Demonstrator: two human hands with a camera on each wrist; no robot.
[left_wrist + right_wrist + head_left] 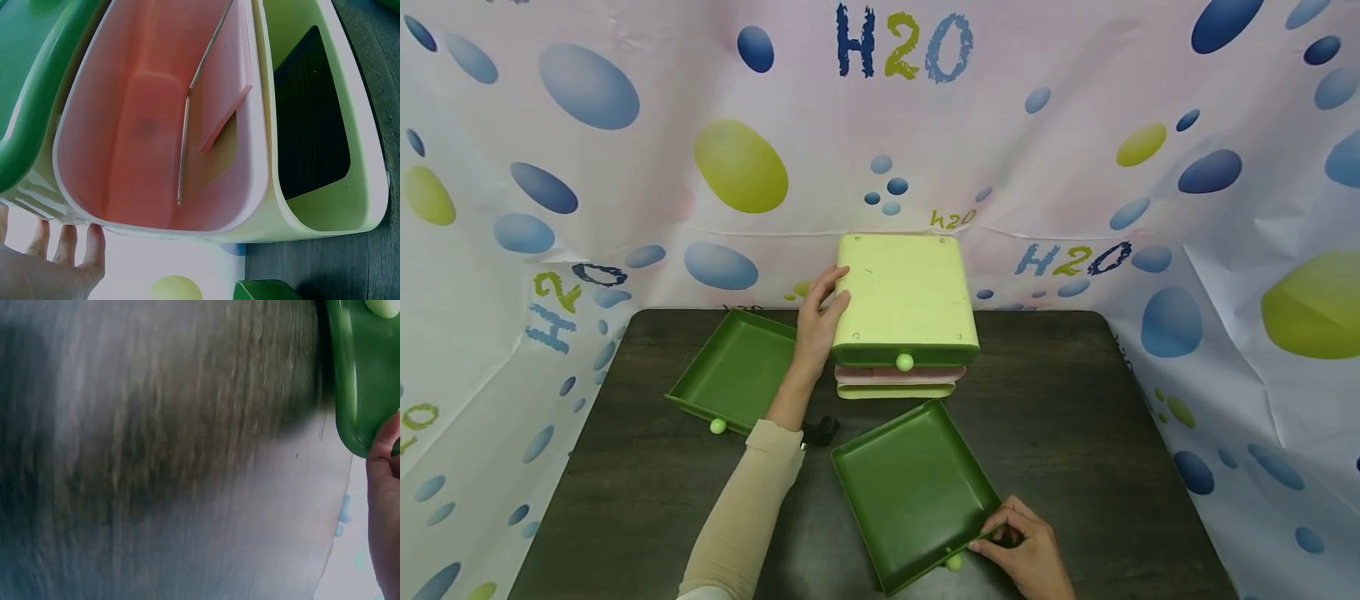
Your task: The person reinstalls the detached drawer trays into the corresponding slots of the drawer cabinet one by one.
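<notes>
A small drawer cabinet (904, 292) with a pale yellow top stands at the table's back. Its top level is filled by a green drawer front with a round light-green knob (905, 362). Below, the left wrist view shows a hollow pink compartment (147, 125) and a light-green one (359, 125). My left hand (820, 325) rests against the cabinet's left side, fingertips touching the wall. My right hand (1026, 550) pinches the front right corner of a loose green drawer (917, 492), which lies turned at an angle before the cabinet.
Another green drawer (737, 367) lies to the left of the cabinet, its knob facing front. The dark wooden table (1075, 417) is bordered by a white printed sheet (1037, 167) at the back and sides.
</notes>
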